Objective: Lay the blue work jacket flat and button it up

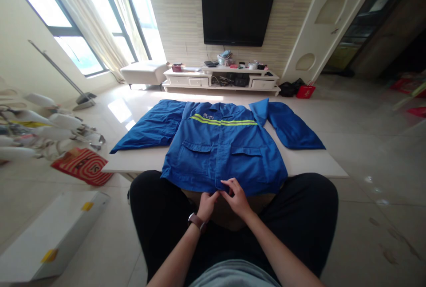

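A long-sleeved blue fabric jacket (199, 163) with yellow-green reflective stripes (238, 123) across the chest lies spread on a white, flat-topped desk (316, 163), its collar toward the far side and its bottom hem overhanging the near edge, between two knees in black trousers (309, 207). Two flapped pockets sit on its lower front, either side of the central front closure, and small white lettering (208, 116) shows above the stripe on the left of the view. The sleeves reach out to both sides; the one on the right of the view is folded near the shoulder. The bare left hand (207, 205), with a brown-strapped wristwatch (197, 222) at its wrist, has its grip closed on the hem near the middle, thumb and forefinger together. The bare right hand (237, 199) is just beside it, fingers touching the cloth by the closure and thumb at the hem; whether its grip is closed on the fabric I cannot tell. Beyond the desk, a low white wooden cabinet (189, 81) stands beneath a black flat-screen television (238, 15). A red patterned bag (81, 167) lies on the pale tiled floor (372, 163) at the left.
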The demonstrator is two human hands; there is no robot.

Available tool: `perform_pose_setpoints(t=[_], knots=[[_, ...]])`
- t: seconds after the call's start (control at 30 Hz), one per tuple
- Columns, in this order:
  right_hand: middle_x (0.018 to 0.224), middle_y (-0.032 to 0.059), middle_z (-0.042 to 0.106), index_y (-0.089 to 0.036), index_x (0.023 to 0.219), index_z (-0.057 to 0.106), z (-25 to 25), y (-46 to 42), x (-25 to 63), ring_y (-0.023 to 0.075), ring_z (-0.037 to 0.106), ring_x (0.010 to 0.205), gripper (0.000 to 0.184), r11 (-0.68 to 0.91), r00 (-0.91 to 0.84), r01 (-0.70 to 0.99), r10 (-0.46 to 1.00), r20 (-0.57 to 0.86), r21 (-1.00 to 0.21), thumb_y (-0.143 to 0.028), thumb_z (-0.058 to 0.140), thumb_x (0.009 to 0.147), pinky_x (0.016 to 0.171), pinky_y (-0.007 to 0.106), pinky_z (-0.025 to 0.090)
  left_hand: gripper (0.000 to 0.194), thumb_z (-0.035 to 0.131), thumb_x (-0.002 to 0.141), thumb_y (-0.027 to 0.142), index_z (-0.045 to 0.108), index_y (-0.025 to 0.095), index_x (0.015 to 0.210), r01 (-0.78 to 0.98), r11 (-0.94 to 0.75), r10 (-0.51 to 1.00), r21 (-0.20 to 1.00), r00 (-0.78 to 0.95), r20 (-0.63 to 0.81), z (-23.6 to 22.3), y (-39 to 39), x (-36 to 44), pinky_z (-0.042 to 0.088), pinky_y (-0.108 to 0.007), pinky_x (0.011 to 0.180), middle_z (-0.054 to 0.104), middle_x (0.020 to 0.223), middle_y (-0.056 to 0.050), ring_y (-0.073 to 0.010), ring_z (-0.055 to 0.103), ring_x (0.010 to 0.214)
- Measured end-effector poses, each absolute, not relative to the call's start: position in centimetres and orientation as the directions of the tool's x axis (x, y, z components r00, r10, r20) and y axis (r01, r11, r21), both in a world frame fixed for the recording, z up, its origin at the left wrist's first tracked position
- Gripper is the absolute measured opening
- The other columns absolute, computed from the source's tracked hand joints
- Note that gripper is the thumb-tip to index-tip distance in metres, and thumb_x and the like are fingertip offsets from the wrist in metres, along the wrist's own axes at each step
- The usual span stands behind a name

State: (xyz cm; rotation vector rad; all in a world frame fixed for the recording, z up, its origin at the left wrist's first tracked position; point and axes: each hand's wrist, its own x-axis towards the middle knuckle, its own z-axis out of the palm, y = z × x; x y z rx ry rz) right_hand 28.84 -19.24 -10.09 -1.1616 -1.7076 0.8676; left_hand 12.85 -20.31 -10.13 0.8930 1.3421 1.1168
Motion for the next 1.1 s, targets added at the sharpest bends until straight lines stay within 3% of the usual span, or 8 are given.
perform_pose_setpoints(t=[0.23, 0.47, 0.67, 0.87, 1.1], knots=[[0.114, 0.0085, 0.061, -0.028, 0.131, 0.073, -11.7, -18.9, 29.2, 0.0168, 0.06, 0.088, 0.035, 0.323, -0.174, 0.337, 0.945, 0.278, -0.885, -0.038, 0.06, 0.1, 0.073, 0.028, 0.051, 0.051, 0.079, 0.068, 0.062, 0.063, 0.015, 0.055, -0.055, 0.253, 0.965, 0.966, -0.057, -0.256, -10.1, -20.5, 12.9, 0.032, -0.027, 0.056, 0.053, 0.051, -0.001, -0.0114, 0.042, 0.053], [0.118, 0.0099, 0.063, -0.026, 0.131, 0.073, -13.1, -19.1, 29.1, 0.0203, 0.064, 0.108, 0.034, 0.31, -0.157, 0.279, 0.948, 0.276, -0.909, -0.036, 0.057, 0.103, 0.097, 0.035, 0.053, 0.058, 0.076, 0.069, 0.069, 0.068, 0.013, 0.058, -0.037, 0.275, 0.959, 0.961, -0.063, -0.277, -11.5, -20.1, 12.9, 0.034, -0.027, 0.057, 0.06, 0.055, -0.006, -0.0126, 0.048, 0.054], [0.118, 0.0099, 0.063, -0.027, 0.13, 0.073, -13.3, -19.2, 29.2, 0.02, 0.064, 0.106, 0.033, 0.331, -0.165, 0.297, 0.942, 0.293, -0.896, -0.032, 0.057, 0.102, 0.095, 0.035, 0.053, 0.053, 0.077, 0.067, 0.065, 0.068, 0.014, 0.056, -0.043, 0.294, 0.949, 0.955, -0.109, -0.298, -11.9, -20.0, 12.8, 0.036, -0.028, 0.058, 0.058, 0.053, -0.005, -0.0138, 0.049, 0.053], [0.119, 0.0101, 0.062, -0.028, 0.133, 0.072, -12.7, -19.7, 28.9, 0.0182, 0.065, 0.092, 0.036, 0.384, -0.22, 0.454, 0.923, 0.316, -0.804, -0.026, 0.054, 0.102, 0.086, 0.034, 0.055, 0.046, 0.079, 0.066, 0.056, 0.063, 0.016, 0.051, -0.095, 0.324, 0.932, 0.941, -0.14, -0.335, -11.2, -20.2, 12.6, 0.037, -0.029, 0.059, 0.058, 0.052, -0.005, -0.0148, 0.05, 0.055], [0.122, 0.0102, 0.063, -0.027, 0.138, 0.067, -10.6, -19.9, 27.8, 0.024, 0.066, 0.102, 0.043, 0.384, -0.219, 0.6, 0.923, 0.318, -0.702, -0.019, 0.055, 0.097, 0.094, 0.039, 0.054, 0.037, 0.079, 0.064, 0.044, 0.058, 0.017, 0.051, -0.143, 0.335, 0.916, 0.931, -0.181, -0.357, -10.3, -20.3, 12.7, 0.038, -0.028, 0.061, 0.058, 0.056, -0.003, -0.0136, 0.049, 0.059]])
